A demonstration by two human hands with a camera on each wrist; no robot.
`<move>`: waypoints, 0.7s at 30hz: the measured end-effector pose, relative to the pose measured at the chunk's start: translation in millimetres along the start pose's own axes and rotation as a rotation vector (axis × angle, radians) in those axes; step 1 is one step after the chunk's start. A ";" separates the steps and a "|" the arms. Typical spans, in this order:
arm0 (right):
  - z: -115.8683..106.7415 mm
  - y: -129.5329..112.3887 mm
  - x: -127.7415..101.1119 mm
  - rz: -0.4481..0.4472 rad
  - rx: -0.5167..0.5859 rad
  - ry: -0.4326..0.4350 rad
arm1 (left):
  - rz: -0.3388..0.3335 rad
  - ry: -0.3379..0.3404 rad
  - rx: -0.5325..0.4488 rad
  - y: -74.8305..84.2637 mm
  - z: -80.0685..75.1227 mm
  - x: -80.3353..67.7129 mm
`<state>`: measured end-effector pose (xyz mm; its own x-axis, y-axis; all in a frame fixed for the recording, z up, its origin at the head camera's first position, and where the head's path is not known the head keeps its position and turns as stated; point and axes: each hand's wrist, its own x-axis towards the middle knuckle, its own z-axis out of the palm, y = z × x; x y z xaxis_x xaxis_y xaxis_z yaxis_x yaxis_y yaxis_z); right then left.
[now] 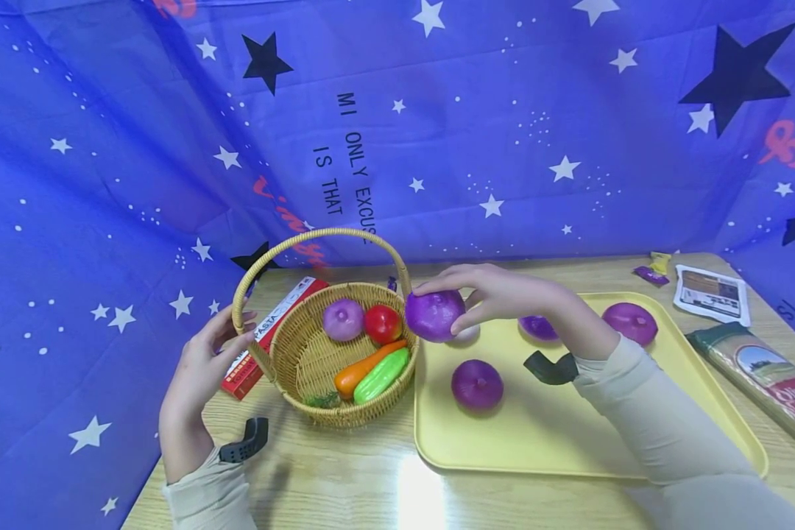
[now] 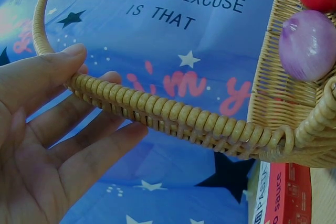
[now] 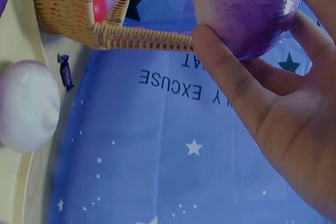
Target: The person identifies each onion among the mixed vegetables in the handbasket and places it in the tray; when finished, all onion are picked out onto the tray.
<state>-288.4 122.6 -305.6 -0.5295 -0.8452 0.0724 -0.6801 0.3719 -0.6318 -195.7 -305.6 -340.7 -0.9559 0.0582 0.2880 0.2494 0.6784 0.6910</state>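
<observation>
My right hand [image 1: 452, 308] pinches a purple onion [image 1: 433, 315] just above the right rim of a wicker basket [image 1: 305, 353]. In the right wrist view the thumb and fingers of that hand [image 3: 249, 22] wrap the onion [image 3: 236, 1] beside the basket handle [image 3: 142, 39]. My left hand [image 1: 230, 335] holds the handle's left base, thumb on top and fingers beneath [image 2: 79, 95]. The basket holds a pale onion [image 1: 343, 319], a tomato [image 1: 382, 324], a carrot [image 1: 361, 370] and a cucumber [image 1: 382, 375]. On the yellow tray [image 1: 570, 442] lie more onions [image 1: 477, 383], [image 1: 629, 322].
A red pasta box [image 1: 265, 335] lies behind the basket's left side. A printed packet [image 1: 711, 293], a pasta bag [image 1: 768, 375] and a small purple sweet [image 1: 651, 274] lie right of the tray. Blue star-printed cloth [image 1: 437, 132] hangs behind and on the left.
</observation>
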 end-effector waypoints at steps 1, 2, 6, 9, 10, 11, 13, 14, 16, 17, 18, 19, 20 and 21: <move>-1.2 -0.1 -2.0 0.000 0.004 0.000 | -0.001 0.000 0.000 -0.2 0.0 -0.1; -2.6 -0.4 -4.0 -0.001 0.004 0.003 | -0.001 0.000 -0.001 -0.4 0.0 0.0; -7.1 1.3 -11.6 -0.010 -0.007 0.016 | 0.000 -0.002 -0.001 -1.0 -0.2 0.0; -9.3 2.7 -16.6 -0.001 -0.017 0.021 | 0.005 -0.001 0.006 -0.7 -0.7 0.8; -9.8 3.1 -18.2 0.003 -0.016 0.023 | 0.007 0.000 0.008 -0.6 -0.8 0.9; -10.1 3.2 -19.7 0.006 -0.017 0.027 | 0.008 0.002 0.010 -0.7 -0.9 1.0; -10.5 4.3 -22.6 0.009 -0.022 0.028 | 0.011 0.003 0.008 -0.6 -1.0 1.1; -10.6 4.6 -24.1 0.013 -0.021 0.029 | 0.012 0.003 0.007 -0.6 -1.0 1.2; -10.8 5.9 -27.0 0.017 -0.031 0.034 | 0.012 0.003 0.005 -0.5 -0.9 1.1; -11.0 6.3 -28.2 0.020 -0.034 0.034 | 0.012 0.003 0.005 -0.5 -0.8 0.9; -11.1 7.2 -29.4 0.022 -0.034 0.034 | 0.011 0.003 0.007 -0.4 -0.8 0.8; -11.3 7.8 -30.8 0.027 -0.035 0.034 | 0.010 0.003 0.009 -0.3 -0.8 0.7; -11.5 8.1 -32.0 0.030 -0.038 0.037 | 0.008 0.003 0.012 -0.3 -0.7 0.6; -11.8 8.7 -33.2 0.030 -0.041 0.040 | 0.007 0.004 0.014 -0.4 -0.7 0.6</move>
<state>-282.7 158.4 -304.4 -0.5692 -0.8178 0.0852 -0.6835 0.4130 -0.6019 -196.3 -306.3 -340.3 -0.9535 0.0605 0.2954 0.2541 0.6884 0.6793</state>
